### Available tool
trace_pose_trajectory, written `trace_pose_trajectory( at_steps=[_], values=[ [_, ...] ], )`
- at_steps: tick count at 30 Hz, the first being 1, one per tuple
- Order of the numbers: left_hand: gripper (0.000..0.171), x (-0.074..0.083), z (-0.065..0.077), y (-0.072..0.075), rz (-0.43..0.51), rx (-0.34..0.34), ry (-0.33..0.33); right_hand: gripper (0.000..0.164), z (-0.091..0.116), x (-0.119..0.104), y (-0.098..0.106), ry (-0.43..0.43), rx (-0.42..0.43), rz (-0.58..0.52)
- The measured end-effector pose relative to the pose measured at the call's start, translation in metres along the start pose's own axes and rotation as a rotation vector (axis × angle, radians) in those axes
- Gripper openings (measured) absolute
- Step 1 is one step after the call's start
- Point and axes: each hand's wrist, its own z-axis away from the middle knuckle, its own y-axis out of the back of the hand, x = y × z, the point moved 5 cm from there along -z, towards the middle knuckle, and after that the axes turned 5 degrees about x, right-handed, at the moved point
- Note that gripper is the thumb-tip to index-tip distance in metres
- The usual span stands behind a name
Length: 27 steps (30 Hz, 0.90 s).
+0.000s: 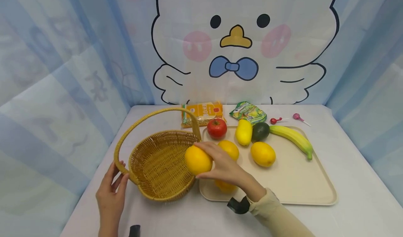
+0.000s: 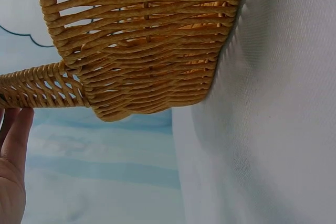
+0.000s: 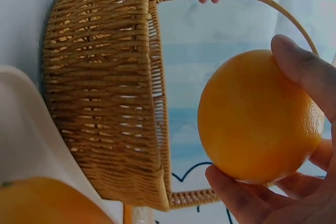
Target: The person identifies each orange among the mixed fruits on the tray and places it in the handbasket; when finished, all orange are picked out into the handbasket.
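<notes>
A woven wicker basket [image 1: 163, 163] stands on the white table with nothing inside it. My left hand [image 1: 110, 195] holds the side of its arched handle [image 1: 126, 132] between thumb and fingers; the left wrist view shows fingertips against the handle's base [image 2: 47, 85]. My right hand [image 1: 225, 165] grips an orange [image 1: 198, 160], raised at the basket's right rim; in the right wrist view thumb and fingers wrap round the orange [image 3: 257, 119]. Under and behind that hand, another orange [image 1: 230, 149] and a partly hidden orange fruit [image 1: 225, 186] lie on the beige tray [image 1: 302, 184].
The tray also bears a red tomato-like fruit [image 1: 217, 128], a long yellow fruit [image 1: 244, 133], a dark green avocado-like fruit [image 1: 260, 131], a lemon [image 1: 263, 154] and a banana [image 1: 292, 139]. Behind lie an orange packet [image 1: 204, 113], a green bag [image 1: 248, 112] and two lollipops [image 1: 297, 117].
</notes>
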Motion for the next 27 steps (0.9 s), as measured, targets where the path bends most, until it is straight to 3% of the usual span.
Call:
trace_pose_trajectory(
  at_steps=[10,27],
  values=[
    [0.066,-0.001,0.0,0.0,-0.003,-0.001,0.042,0.087,-0.015,-0.005,-0.017,-0.055,-0.11,-0.089],
    [0.066,-0.001,0.0,0.0,0.002,-0.01,0.044,0.086,-0.033,-0.014,-0.033,-0.01,-0.171,-0.068]
  ],
)
